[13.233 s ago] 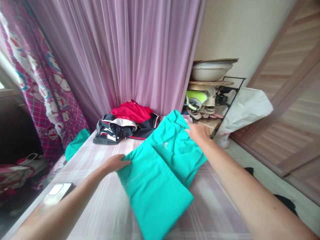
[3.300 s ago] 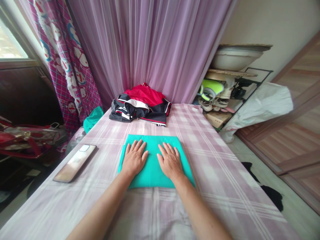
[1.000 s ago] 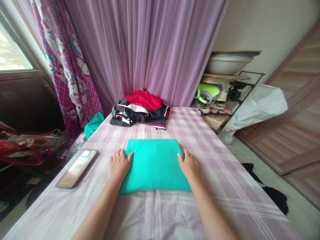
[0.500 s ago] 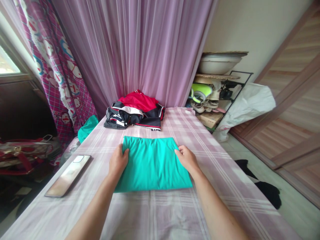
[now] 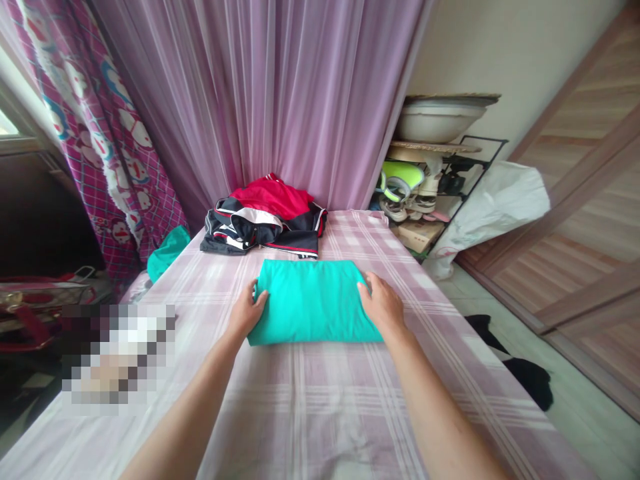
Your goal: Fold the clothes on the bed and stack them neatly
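A folded teal garment point(image 5: 313, 300) lies flat on the checked pink cloth that covers the desk point(image 5: 330, 407), about midway between the desk's left and right edges and somewhat toward its far end. The person's left hand point(image 5: 247, 313) is pressed against the garment's left edge, thumb up on the fabric and the other fingers point(image 5: 261, 300) curled loosely at the fold, so the hand cups the edge rather than closing tight on it. The right hand point(image 5: 384, 307) mirrors it at the right edge, its fingers point(image 5: 366, 290) bent over the top corner and resting on the cloth (whether any fabric is truly pinched there I cannot tell). Both forearms reach in from the near edge.

Beyond the garment, against the far edge, sits a heap of red, black and white clothes point(image 5: 265, 217), apart from the teal piece by a narrow strip of bare cloth. A second scrap of teal fabric point(image 5: 167, 252) hangs off the far left corner. A mauve curtain point(image 5: 260, 100) falls behind the desk. To the right, off the desk, a black wire rack point(image 5: 440, 183) holds shoes, with a pale basin point(image 5: 436, 119) on top and a white bag point(image 5: 493, 207) leaning beside it.
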{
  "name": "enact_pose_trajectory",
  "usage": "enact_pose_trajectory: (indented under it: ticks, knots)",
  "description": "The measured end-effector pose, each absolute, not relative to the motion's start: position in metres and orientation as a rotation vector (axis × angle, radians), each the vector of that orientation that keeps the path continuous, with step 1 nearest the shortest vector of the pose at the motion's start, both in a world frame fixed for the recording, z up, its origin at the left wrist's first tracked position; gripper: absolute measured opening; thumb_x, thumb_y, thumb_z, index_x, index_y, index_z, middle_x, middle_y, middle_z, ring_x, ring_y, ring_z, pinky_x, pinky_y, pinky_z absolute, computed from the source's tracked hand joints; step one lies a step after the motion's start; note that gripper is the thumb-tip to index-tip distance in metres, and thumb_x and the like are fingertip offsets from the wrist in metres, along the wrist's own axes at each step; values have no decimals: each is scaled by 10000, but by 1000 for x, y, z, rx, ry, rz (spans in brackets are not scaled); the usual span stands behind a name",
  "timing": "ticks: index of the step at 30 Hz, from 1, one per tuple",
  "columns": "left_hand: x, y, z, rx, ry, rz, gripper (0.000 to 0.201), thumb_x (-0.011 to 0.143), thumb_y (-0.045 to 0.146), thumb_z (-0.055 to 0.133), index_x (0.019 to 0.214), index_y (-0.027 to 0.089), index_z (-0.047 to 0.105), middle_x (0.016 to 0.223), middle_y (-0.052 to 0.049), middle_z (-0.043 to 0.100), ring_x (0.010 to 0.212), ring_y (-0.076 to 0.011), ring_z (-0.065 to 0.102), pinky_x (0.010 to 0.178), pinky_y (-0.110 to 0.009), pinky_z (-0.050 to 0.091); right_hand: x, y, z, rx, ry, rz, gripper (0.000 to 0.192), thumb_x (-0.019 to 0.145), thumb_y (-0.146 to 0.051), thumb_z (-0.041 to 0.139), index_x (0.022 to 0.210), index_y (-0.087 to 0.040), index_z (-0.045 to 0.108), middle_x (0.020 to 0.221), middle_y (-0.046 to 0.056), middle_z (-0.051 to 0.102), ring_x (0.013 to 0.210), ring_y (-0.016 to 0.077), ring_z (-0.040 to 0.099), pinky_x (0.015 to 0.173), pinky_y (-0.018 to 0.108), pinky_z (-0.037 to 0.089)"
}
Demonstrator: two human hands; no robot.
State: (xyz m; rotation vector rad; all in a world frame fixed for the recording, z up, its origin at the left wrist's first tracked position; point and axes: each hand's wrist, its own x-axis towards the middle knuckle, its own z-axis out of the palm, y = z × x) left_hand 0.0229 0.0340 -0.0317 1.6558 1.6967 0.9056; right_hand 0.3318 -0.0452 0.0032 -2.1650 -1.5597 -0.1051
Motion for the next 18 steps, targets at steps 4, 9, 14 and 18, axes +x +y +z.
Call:
enact_pose_trajectory:
  ticks: [4, 9, 14, 18]
  knots:
    - [-3, 19, -40, 1509, 1574, 967, 551, 759, 635, 569, 1074, 190, 644, 1050, -92, 723, 887, -226, 691, 746, -326, 539, 312, -37, 12, -1870, -1672, -319, 494, 979, -376, 384, 1387, -126, 506, 1368, 173, 589, 1249, 267, 538, 1008, 397, 425]
    - [-30, -12, -41, 1553, 1401, 980, 489, 701, 678, 621, 807, 203, 667, 769, -20, 694, 775, -190, 652, 736, -307, 536, 289, -22, -12, -2028, -1867, -197, 489, 1005, -404, 352, 1430, -207, 494, 1478, 115, 502, 1384, 259, 402, 1119, 477, 302]
    - [-44, -38, -36, 1673, 1219, 908, 356, 770, 562, 645, 830, 220, 722, 836, -31, 708, 821, -184, 646, 816, -323, 531, 286, -16, -38, -2236, -1918, -77, 493, 1014, -417, 329, 1453, -247, 472, 1540, 79, 429, 1427, 231, 343, 1141, 475, 268]
    - [-43, -43, -40, 1757, 1124, 886, 338, 805, 518, 635, 954, 237, 748, 899, -44, 676, 854, -172, 626, 814, -313, 518, 289, -15, -38, -2239, -1924, -82, 502, 1011, -412, 319, 1460, -242, 465, 1541, 76, 427, 1425, 231, 345, 1137, 476, 283]
